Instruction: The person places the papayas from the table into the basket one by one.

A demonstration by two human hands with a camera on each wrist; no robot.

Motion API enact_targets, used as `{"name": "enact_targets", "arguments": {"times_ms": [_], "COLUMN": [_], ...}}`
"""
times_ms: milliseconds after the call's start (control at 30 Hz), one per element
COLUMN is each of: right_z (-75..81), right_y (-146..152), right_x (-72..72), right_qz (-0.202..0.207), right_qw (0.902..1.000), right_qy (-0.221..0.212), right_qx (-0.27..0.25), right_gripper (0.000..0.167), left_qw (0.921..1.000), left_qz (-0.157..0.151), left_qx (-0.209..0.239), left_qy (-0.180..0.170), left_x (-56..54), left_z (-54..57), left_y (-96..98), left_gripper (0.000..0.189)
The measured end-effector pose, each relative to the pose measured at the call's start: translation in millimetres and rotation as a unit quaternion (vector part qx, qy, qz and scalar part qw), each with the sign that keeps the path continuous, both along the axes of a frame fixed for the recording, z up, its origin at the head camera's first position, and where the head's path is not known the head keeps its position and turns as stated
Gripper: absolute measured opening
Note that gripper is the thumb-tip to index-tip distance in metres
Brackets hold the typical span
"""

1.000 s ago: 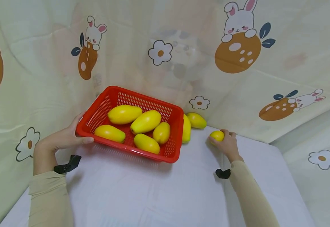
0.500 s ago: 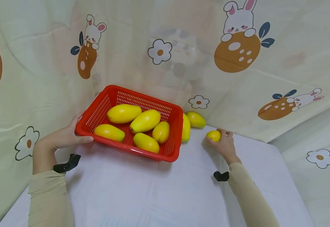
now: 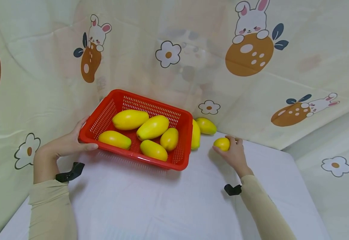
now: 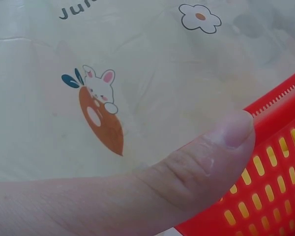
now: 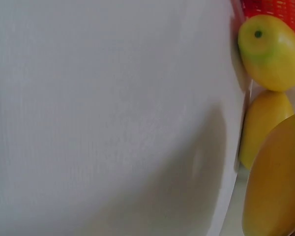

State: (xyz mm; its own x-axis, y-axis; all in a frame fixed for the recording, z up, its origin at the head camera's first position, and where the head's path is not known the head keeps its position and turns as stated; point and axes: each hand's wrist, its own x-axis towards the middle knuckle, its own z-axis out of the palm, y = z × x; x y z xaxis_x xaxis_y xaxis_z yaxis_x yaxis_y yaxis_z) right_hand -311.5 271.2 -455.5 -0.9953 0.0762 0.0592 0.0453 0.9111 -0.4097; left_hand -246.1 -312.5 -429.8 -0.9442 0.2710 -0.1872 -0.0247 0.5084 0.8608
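The left hand [image 3: 67, 144] grips the left end of the red basket [image 3: 133, 155], with the thumb at the near rim and the fingers along the left side; the left wrist view shows the thumb lying against the slotted basket wall. The right hand [image 3: 235, 156] pinches a single yellow fruit [image 3: 221, 144] between thumb and fingers, right of the basket and well apart from it. Whether this fruit touches the tabletop [image 3: 156, 203] cannot be determined. The basket contains five elongated fruits [image 3: 152, 127]. Two further units are located outside it: an upright-lying fruit [image 3: 196, 135], partly hidden by the basket's right wall, and a rear fruit [image 3: 206, 126], just beside it at the base of the printed sheet [image 3: 132, 53]. Each wrist carries a black mount, left [image 3: 70, 172] and right [image 3: 233, 190], near the beige sleeve [image 3: 52, 206].
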Motion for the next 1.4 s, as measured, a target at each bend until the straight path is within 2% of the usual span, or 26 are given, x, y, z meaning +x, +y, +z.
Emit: {"name": "enact_targets", "arguments": {"times_ms": [467, 700, 1167, 1400], "right_z": [21.0, 31.1, 44.4, 49.6], "right_y": [-23, -34, -51, -56], "right_x": [14.6, 20.7, 29.5, 33.1], "right_qz": [0.011, 0.025, 0.060, 0.063], "right_qw": [0.9998, 0.9989, 0.9942, 0.9936], "right_qy": [0.015, 0.035, 0.087, 0.090], "right_qx": [-0.012, -0.020, -0.022, -0.029], "right_gripper": [0.094, 0.089, 0.080, 0.078], "left_qw": [1.0000, 1.0000, 1.0000, 1.0000], "left_qz": [-0.001, -0.001, 0.005, -0.002], "left_qx": [0.001, -0.004, 0.002, -0.001], "left_qy": [-0.001, -0.003, -0.001, 0.003], "left_x": [0.8, 1.1, 2.4, 1.4], "left_z": [1.1, 1.4, 2.6, 2.4], "left_y": [0.9, 0.5, 0.7, 0.4], "left_gripper": [0.117, 0.117, 0.119, 0.117]}}
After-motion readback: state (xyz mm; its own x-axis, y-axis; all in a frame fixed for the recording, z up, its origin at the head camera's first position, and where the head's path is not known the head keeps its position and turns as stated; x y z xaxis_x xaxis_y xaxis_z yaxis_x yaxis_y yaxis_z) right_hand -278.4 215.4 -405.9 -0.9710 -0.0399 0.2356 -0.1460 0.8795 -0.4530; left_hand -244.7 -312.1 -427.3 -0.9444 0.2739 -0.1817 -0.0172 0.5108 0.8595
